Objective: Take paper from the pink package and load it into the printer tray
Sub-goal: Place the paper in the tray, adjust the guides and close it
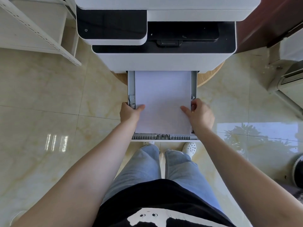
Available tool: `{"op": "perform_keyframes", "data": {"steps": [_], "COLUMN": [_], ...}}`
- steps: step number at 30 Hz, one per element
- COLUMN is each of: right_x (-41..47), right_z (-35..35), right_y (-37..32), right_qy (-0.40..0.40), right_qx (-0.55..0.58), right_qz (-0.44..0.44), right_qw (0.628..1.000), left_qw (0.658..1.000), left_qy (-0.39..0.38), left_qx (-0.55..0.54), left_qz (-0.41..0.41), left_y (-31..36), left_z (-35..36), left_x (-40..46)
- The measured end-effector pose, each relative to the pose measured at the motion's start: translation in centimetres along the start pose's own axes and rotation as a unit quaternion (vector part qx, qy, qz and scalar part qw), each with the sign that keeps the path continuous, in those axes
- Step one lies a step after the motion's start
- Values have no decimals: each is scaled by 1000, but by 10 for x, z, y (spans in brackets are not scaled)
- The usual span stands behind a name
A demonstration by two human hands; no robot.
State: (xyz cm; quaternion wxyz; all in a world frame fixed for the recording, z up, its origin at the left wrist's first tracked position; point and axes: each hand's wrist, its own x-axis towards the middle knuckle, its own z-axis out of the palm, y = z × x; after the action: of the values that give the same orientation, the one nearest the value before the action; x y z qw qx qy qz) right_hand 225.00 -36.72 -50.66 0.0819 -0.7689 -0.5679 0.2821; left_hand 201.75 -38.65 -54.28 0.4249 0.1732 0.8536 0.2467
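A person stands on a glossy cream floor (49, 99) of large marbled tiles, facing a white and black printer (157, 38) that sits on a round wooden table (207, 79). The printer's tray (165, 137) is pulled out toward the person, and a stack of white paper (163, 102) lies flat inside it, filling the space between the grey side walls. The left hand (129, 112) grips the left side of the stack, thumb pressed on top of the sheets and fingers out of sight under the edge. The right hand (200, 114) does the same on the right side, thumb on the paper and fingers curled at the tray's side guide, so both hands are clamped on the stack, one at each edge. To the left of the printer stands a white metal shelf (39, 31). On the right a dark red wooden panel (268, 22) rises behind the printer, with a white air conditioner (290, 86) near it on the floor. Window light and leafy plants reflect in the tiles at the right. Below the tray show blue jeans (147, 166) and white perforated shoes (189, 149).
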Motion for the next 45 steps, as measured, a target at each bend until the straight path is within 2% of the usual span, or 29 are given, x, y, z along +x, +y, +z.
{"op": "perform_keyframes", "data": {"steps": [2,4,6,8,12,17,20,24,36,42,45], "right_x": [3,11,18,20,22,16,2,-23,-40,-36,-35], "right_z": [0,2,6,11,21,17,14,17,36,29,28], "right_y": [4,6,4,3,4,7,17,29,13,26,24], "right_qy": [61,-1,-91,-116,-92,-91,-133,-180,-85,-99,-92], "right_qx": [-30,39,144,181,135,157,157,93,-12,25,7], "right_qz": [9,74,147,169,165,144,106,81,102,76,69], "right_qw": [998,997,975,962,973,973,973,976,991,992,993], "left_qw": [1000,1000,1000,1000,999,995,986,964,934,935,930], "left_qy": [1,2,-2,-4,-1,-27,-69,-100,11,26,31], "left_qx": [-2,2,11,31,53,85,137,229,326,317,330], "left_qz": [0,-4,-2,0,-2,42,66,95,142,157,161], "left_y": [-2,-2,-1,0,1,-5,-17,-34,-31,-36,-36], "left_z": [1,2,3,4,6,-1,-15,-23,-14,-12,-9], "left_x": [2,3,3,2,0,-6,-16,-37,-54,-58,-58]}}
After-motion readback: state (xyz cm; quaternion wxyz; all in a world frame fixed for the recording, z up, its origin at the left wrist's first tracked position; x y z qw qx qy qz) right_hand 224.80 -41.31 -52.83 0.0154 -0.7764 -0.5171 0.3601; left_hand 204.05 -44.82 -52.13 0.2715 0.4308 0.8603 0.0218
